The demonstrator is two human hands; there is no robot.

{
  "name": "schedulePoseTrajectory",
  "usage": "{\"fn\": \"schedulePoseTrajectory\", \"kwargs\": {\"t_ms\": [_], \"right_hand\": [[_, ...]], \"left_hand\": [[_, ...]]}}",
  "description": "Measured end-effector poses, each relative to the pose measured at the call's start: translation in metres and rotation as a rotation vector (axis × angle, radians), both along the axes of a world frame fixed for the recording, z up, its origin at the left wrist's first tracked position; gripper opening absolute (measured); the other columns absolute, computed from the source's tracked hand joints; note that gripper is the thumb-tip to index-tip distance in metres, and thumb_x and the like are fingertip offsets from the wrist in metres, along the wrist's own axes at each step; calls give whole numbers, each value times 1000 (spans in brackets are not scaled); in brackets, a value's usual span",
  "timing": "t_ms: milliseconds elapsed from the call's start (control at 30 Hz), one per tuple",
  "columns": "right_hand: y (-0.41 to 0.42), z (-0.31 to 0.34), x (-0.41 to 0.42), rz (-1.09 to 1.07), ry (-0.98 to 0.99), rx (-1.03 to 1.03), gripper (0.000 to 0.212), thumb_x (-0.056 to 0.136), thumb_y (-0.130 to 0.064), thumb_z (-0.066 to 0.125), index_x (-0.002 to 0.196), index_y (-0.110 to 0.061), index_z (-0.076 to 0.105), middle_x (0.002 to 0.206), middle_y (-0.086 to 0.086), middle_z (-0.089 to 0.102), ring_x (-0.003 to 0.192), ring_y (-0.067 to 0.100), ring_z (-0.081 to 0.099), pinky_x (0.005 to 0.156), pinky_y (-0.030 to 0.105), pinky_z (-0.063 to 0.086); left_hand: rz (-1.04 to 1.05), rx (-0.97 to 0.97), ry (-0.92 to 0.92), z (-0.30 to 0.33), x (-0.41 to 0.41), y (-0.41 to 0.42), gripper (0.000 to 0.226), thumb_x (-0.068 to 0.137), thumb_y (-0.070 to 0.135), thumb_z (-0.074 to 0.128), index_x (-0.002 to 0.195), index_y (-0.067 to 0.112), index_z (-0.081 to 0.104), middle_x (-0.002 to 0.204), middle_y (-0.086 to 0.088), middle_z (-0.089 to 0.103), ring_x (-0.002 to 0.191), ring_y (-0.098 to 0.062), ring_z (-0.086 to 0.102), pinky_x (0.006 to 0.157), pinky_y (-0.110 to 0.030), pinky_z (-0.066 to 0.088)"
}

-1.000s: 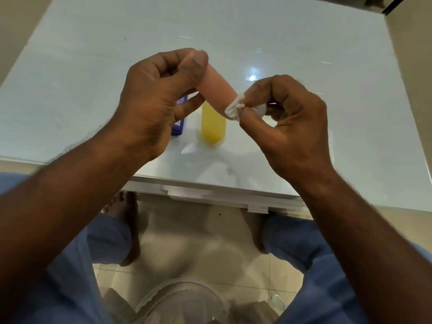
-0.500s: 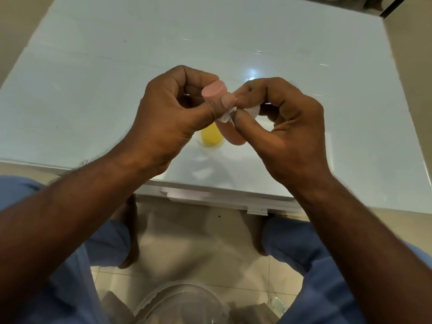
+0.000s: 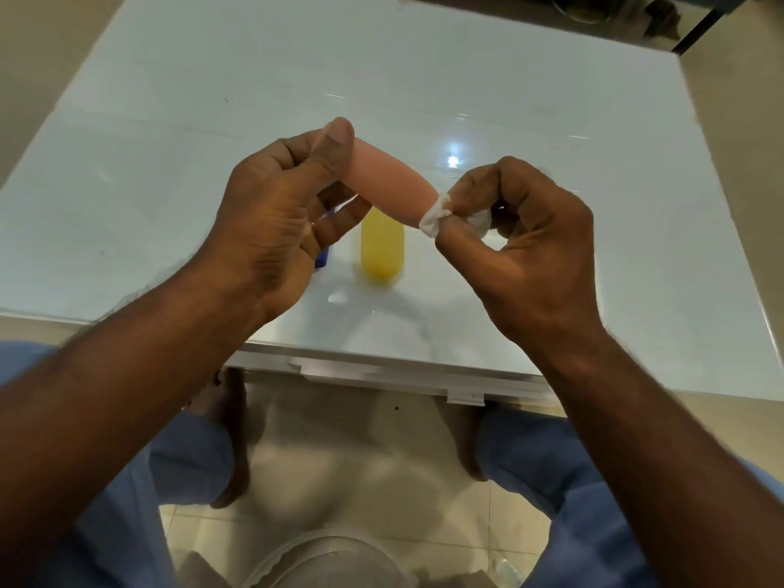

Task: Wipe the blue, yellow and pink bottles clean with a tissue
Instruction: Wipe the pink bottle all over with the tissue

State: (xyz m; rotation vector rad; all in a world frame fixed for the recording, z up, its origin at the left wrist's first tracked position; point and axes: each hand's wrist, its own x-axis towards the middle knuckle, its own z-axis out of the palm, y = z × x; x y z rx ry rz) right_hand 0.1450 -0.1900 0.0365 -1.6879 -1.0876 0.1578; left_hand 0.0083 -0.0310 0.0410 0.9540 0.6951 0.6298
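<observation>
Hands meet above the near part of a pale glass-topped table (image 3: pixel 169 133), with the pink bottle (image 3: pixel 388 180) held in the air between them. The left hand (image 3: pixel 271 218) grips the bottle's left end: its thumb lies along the top, the nail facing up, and the curled fingers close around it from below. The bottle runs slantwise, its left end higher and farther, its right end lower and nearer.

At that right end the right hand (image 3: pixel 522 248) pinches a crumpled white tissue (image 3: pixel 437 214) between thumb and forefinger, pressing it around the tip of the bottle. More tissue bunches inside the curl of the same hand, while the other fingers fold inward toward the palm.

Below the raised bottle, the yellow bottle (image 3: pixel 382 248) stands upright on the table, close to the near edge, its top hidden behind the pink one. Just left of it stands the blue bottle (image 3: pixel 323 256), of which only a sliver shows past the left hand's fingers; whether the two touch cannot be told.

Both forearms enter from the near corners. Under the table edge, blue trouser legs (image 3: pixel 191 460) and bare feet rest on a tiled floor (image 3: pixel 360 460), and the rim of a clear plastic container (image 3: pixel 322 558) shows at the nearest edge.
</observation>
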Motion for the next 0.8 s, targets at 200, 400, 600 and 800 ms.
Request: {"fn": "schedulePoseTrajectory", "kwargs": {"t_ms": [200, 400, 600, 800], "right_hand": [[3, -6, -10, 50, -41, 36, 12, 87, -1, 82, 91, -6, 72, 91, 3, 73, 86, 20, 69, 75, 43, 59], [3, -5, -10, 88, -65, 41, 9, 91, -2, 80, 94, -3, 71, 93, 7, 73, 88, 26, 70, 76, 47, 58], [4, 2, -1, 73, -47, 24, 8, 91, -5, 79, 93, -2, 72, 96, 7, 75, 91, 21, 71, 78, 43, 61], [1, 0, -1, 38, 60, 46, 7, 92, 0, 78, 92, -2, 71, 94, 11, 75, 90, 26, 74, 77, 39, 63]], "left_hand": [[-116, 476, 100, -6, -7, -10, 24, 92, 25, 77, 113, 19, 68, 105, 2, 76, 102, -17, 75, 84, -32, 63], [-190, 410, 159, -11, -5, -25, 47, 82, 37, 77, 116, 6, 67, 102, -2, 76, 98, -18, 77, 79, -32, 64], [-23, 193, 59, -1, 0, -14, 25, 96, 26, 70, 115, 9, 68, 106, -5, 77, 102, -19, 77, 78, -30, 63], [29, -291, -157, 13, -2, -7, 46, 102, 40, 61, 129, 4, 65, 108, -7, 78, 101, -17, 77, 74, -23, 62]]}}
